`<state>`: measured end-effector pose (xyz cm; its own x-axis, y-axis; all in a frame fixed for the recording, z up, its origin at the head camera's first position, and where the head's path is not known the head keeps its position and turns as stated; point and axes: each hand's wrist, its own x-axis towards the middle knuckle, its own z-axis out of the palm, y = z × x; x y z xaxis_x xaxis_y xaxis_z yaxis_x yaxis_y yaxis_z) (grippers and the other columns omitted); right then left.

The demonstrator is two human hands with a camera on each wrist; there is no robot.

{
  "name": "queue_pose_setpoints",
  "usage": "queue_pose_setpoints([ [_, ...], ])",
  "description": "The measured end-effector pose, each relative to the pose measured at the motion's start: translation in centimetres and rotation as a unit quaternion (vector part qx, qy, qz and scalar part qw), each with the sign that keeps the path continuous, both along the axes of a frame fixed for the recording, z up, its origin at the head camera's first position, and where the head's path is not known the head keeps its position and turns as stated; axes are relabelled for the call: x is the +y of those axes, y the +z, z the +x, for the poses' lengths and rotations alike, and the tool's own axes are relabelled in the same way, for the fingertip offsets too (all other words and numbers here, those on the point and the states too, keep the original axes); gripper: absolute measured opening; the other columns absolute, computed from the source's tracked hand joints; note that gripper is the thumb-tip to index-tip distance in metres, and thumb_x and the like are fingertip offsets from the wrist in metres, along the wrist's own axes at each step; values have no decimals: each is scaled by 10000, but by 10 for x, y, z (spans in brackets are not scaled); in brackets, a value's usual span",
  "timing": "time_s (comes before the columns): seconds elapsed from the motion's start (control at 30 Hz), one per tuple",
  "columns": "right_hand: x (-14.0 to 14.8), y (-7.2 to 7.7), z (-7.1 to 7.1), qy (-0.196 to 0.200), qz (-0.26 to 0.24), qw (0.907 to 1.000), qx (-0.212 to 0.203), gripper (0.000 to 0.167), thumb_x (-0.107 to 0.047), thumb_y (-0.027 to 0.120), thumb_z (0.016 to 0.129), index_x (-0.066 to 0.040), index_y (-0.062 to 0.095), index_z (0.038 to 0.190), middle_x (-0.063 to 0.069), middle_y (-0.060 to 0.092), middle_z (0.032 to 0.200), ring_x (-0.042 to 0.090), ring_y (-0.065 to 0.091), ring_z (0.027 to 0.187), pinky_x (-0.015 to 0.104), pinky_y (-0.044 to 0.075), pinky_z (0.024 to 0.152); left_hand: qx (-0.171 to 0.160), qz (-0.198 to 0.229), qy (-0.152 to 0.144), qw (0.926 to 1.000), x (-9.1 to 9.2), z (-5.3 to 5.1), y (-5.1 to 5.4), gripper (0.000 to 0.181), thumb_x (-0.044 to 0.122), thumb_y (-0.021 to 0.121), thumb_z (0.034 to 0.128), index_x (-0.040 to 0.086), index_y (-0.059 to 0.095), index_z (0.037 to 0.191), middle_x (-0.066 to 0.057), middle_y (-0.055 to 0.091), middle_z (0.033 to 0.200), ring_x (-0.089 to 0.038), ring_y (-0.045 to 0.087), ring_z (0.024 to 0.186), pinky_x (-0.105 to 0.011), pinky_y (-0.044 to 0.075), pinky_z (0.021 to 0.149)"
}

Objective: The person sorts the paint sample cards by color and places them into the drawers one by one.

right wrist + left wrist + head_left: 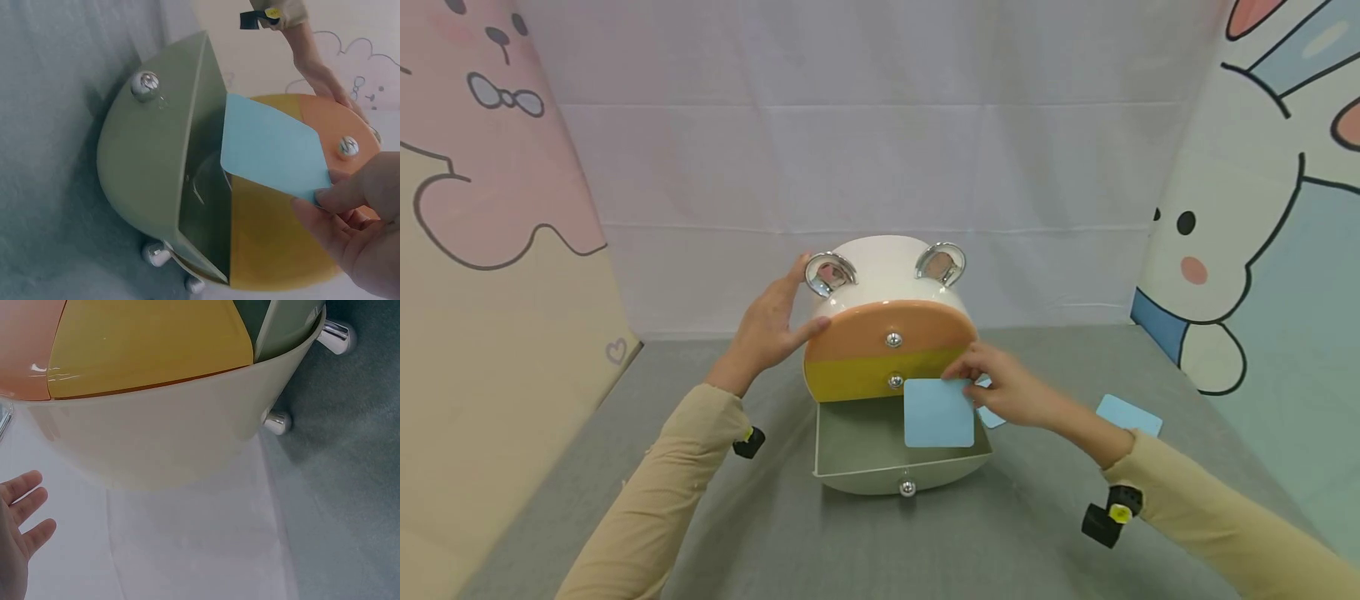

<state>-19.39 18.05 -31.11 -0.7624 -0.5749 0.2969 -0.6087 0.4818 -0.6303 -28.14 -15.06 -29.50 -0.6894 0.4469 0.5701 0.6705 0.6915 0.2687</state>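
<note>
A rounded white cabinet (880, 271) with chrome ears has an orange drawer (857, 333), a yellow drawer (842, 379) and a pulled-out green drawer (868, 481) at the bottom. My right hand (1011, 390) pinches a light blue square card (936, 414) by its edge, thumb against fingers. This card (269, 147) hangs over the open green drawer in the right wrist view. At the cabinet's upper left side rests my left hand (765, 327), fingers extended and thumb at the orange drawer's edge. Its straight fingers show in the left wrist view.
Partly hidden behind my right hand, more light blue (991, 417) lies on the grey table. Another light blue card (1127, 412) lies farther right, partly covered by my forearm. A white curtain (880, 125) hangs behind, with cartoon-printed panels on both sides.
</note>
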Motion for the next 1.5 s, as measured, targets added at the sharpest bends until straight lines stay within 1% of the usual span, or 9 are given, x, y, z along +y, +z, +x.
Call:
queue_pose_setpoints([
  [0.13,-14,-8,-1,67,37,9996,265,271,166,565,770,6,634,976,62,529,890,205,515,810,283,469,703,14,-21,3,10000,0,0,1,893,687,416,810,196,82,1476,-115,366,1416,-332,379,1247,-504,338,976],
  [0.43,-33,-35,-5,270,-272,9993,-41,256,168,558,783,11,625,974,88,527,902,194,483,791,241,482,654,34,9,-9,10000,0,-1,0,887,689,417,808,215,78,1477,-103,349,1429,-329,380,1248,-508,342,971],
  [0.57,-38,-47,-3,563,-577,9967,-87,267,183,536,786,19,608,983,81,502,901,168,471,775,212,507,581,37,7,7,10000,-1,-2,-2,878,659,451,816,222,72,1477,-101,349,1430,-327,381,1248,-508,347,968],
  [0.67,-42,-53,-1,717,-706,9947,-195,257,180,529,791,24,597,984,80,495,902,137,465,775,211,514,571,50,8,36,10000,-1,-3,-3,870,631,480,820,229,73,1476,-97,353,1428,-324,386,1246,-507,355,960],
  [0.87,-50,-63,0,481,-444,9942,-849,229,144,523,827,34,604,1011,123,507,927,198,498,793,236,526,593,59,33,34,10000,0,-3,-4,867,632,475,823,226,76,1476,-100,360,1422,-327,390,1241,-512,356,955],
  [1.07,-54,-71,-4,362,-315,9931,-1070,232,134,516,839,26,605,1024,130,519,970,203,510,799,234,521,608,67,36,24,10000,0,-3,-4,873,638,469,822,211,79,1476,-113,382,1404,-321,391,1239,-506,352,961],
  [1.2,-55,-73,-6,298,-214,9954,-884,240,135,530,822,12,626,1004,104,535,954,196,522,823,229,507,645,33,47,5,10000,-1,-3,-4,868,623,483,824,225,73,1476,-100,369,1415,-320,387,1243,-503,348,968],
  [1.37,-54,-75,-9,211,-20,9991,-364,227,115,582,797,3,642,986,83,574,942,205,546,860,278,480,755,1,61,2,10000,-1,-3,-5,866,619,486,825,227,71,1476,-103,366,1416,-327,381,1245,-512,345,967],
  [1.5,-49,-68,-10,200,-55,9994,-281,225,116,597,787,24,629,990,124,593,965,230,563,871,304,496,751,-22,64,1,10000,-1,-3,-5,867,632,470,825,225,68,1477,-104,364,1418,-326,377,1249,-513,342,970],
])
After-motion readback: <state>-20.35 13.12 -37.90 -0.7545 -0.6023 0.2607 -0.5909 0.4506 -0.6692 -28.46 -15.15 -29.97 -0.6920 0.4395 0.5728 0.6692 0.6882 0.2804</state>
